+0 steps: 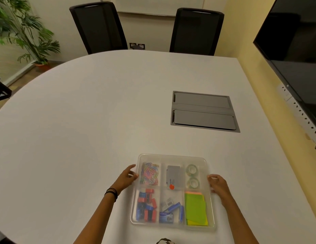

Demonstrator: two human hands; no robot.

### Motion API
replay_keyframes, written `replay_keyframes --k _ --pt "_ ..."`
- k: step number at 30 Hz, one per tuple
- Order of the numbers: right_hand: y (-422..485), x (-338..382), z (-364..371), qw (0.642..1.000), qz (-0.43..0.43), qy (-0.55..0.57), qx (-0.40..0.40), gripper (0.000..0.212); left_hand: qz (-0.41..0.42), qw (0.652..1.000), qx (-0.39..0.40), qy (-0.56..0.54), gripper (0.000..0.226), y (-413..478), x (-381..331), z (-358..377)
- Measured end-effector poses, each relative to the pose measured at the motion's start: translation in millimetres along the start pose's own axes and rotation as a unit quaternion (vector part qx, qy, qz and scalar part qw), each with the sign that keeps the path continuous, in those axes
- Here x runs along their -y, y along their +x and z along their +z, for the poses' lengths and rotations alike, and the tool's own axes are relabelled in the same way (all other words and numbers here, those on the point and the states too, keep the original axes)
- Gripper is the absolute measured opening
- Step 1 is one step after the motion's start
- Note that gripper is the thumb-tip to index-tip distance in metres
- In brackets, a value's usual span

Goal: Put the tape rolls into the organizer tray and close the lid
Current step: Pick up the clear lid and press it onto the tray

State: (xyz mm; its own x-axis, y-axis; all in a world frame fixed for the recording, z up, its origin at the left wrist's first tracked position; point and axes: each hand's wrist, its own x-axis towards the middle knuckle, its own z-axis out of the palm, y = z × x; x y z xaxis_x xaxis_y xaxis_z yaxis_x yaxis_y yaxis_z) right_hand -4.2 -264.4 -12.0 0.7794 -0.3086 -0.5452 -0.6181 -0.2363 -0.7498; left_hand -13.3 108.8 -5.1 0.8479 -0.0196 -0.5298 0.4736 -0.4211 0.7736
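A clear plastic organizer tray [173, 189] is seen lying flat on the white table [83, 111], near the table edge closest to the person. A translucent lid [171, 156] appears to be lying over the tray, its rounded rim matching the tray's outline; whether it is fully seated cannot be told.

Two clear tape rolls [192, 175] are seen in the tray's far right compartment, one behind the other and just beside each other. In the far left compartment coloured paper clips [150, 173] are heaped, and in the far middle compartment a grey flat item [174, 176] with a red dot at its near end is lying. In the tray's near row, red and blue binder clips [146, 206] are held on the left, blue staple boxes [171, 211] in the middle, and green and yellow sticky notes [196, 208] on the right.

The left hand [127, 176] is placed against the tray's left edge at the far row, its grip spread, with the fingertips touching the rim. A dark band [111, 192] is worn on that wrist. The right hand [218, 184] is placed against the tray's right edge, its fingers curled over the rim; how tightly the rim is pinched cannot be told. The tape rolls lie inside the tray between the two hands, nearer the right hand, separated from it by the tray wall.

Beyond the tray, a grey recessed panel [204, 111] is set into the table.
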Motion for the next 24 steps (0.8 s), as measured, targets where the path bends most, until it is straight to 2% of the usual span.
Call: replay_keyframes --k 2,4,6,8,13,16,20,24 --pt "1 8 10 0.989 -0.105 -0.081 -0.073 0.031 0.08 0.986 -0.097 0.109 0.059 8 -5 9" --pt "2 16 22 0.953 -0.223 -0.177 -0.1 0.037 0.178 0.951 -0.143 0.209 0.06 16 -14 20" --pt "4 24 35 0.908 -0.313 -0.271 -0.067 0.043 0.248 0.917 -0.136 0.283 0.059 27 -24 35" --pt "6 32 50 0.867 -0.363 -0.34 -0.016 0.047 0.286 0.89 -0.11 0.339 0.057 37 -32 51" --pt "5 32 91 0.809 -0.401 -0.426 0.061 0.055 0.339 0.845 -0.065 0.409 0.057 53 -43 84" --pt "6 29 102 0.802 -0.395 -0.444 0.053 0.054 0.336 0.845 -0.075 0.41 0.062 57 -41 93" --pt "8 26 105 0.79 -0.393 -0.469 0.031 0.053 0.316 0.848 -0.081 0.418 0.056 59 -33 97" --pt "9 26 106 0.795 -0.393 -0.46 0.032 0.052 0.302 0.855 -0.077 0.415 0.054 64 -30 99"
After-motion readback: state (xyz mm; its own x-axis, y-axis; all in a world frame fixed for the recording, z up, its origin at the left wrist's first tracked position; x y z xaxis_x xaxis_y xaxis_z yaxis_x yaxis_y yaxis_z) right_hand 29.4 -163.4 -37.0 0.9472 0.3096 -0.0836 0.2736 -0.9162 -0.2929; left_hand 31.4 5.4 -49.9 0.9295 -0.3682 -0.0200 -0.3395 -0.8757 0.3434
